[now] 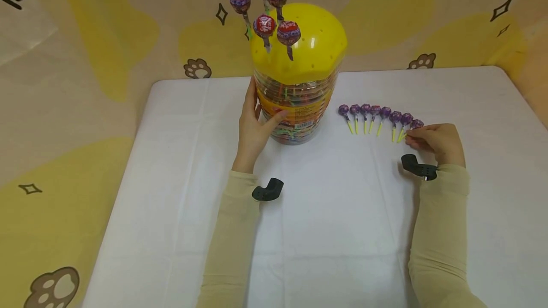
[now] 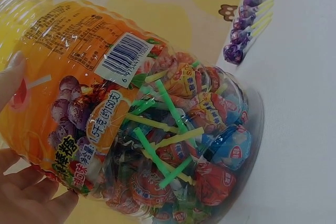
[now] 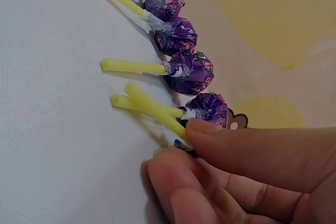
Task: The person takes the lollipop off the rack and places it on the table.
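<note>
A large clear candy jar [image 1: 306, 101] with an orange label stands toward the back of the table, full of wrapped lollipops. My left hand [image 1: 252, 129] holds its left side, thumb across the front and fingers along the side. Several red-and-purple lollipops [image 1: 288, 33] stick up from the left part of its yellow lid [image 1: 321, 44]. To the right, purple lollipops [image 1: 375, 110] with yellow sticks lie in a row. At the row's right end, my right hand [image 1: 441, 140] pinches a lollipop [image 3: 156, 112] between thumb and fingers; its head is mostly hidden in the right wrist view.
A white cloth covers the table [image 1: 338, 222]. Behind it hangs a yellow-and-beige patterned backdrop [image 1: 385, 18], close to the jar's back. Small holes dot the lid. The neighbouring lollipop [image 3: 207, 109] lies against the pinched one, their sticks crossing in the right wrist view.
</note>
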Tool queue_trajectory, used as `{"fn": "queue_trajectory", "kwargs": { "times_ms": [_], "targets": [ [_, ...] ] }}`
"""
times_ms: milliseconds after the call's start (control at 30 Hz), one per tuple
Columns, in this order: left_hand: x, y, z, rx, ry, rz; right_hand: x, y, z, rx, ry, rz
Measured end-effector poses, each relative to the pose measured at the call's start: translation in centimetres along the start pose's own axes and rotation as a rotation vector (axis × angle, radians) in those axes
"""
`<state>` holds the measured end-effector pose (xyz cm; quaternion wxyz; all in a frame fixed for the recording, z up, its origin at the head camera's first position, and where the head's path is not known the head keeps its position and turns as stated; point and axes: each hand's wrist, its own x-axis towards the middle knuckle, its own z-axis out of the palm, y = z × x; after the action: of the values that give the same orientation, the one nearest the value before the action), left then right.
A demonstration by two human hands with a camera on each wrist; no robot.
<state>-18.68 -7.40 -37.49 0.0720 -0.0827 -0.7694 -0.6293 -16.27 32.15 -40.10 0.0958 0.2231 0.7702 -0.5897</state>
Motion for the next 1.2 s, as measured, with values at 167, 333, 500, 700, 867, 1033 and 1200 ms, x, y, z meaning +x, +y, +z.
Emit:
{"fn": "queue_trajectory", "kwargs": {
  "times_ms": [167, 333, 500, 700, 867, 1033, 1200],
  "targets": [
    [0.0, 0.0, 0.0, 0.001, 0.001, -0.003, -0.1, 0.0, 0.1, -0.014, 0.017, -0.031],
    [0.0, 0.0, -0.1, 0.001, 0.003, -0.002, 0.0, -0.1, 0.1, -0.034, 0.022, -0.021],
    [-0.1, 0.0, -0.1, 0.002, -0.001, -0.003, 0.2, -0.1, 0.0, 0.012, -0.002, -0.026],
    [0.0, 0.0, -0.1, -0.004, -0.003, -0.006, 0.0, 0.0, -0.5, -0.070, 0.013, -0.018],
    [0.0, 0.0, -0.1, -0.005, -0.002, -0.004, -0.6, 0.0, -0.9, -0.041, 0.038, -0.012],
    [-0.1, 0.0, -0.1, -0.009, -0.007, -0.009, -1.5, -0.5, -1.0, 0.213, 0.047, -0.105],
    [-0.1, 0.0, 0.0, -0.010, -0.008, -0.009, -2.2, -2.0, -0.4, 0.475, 0.027, -0.215]
  ]
}}
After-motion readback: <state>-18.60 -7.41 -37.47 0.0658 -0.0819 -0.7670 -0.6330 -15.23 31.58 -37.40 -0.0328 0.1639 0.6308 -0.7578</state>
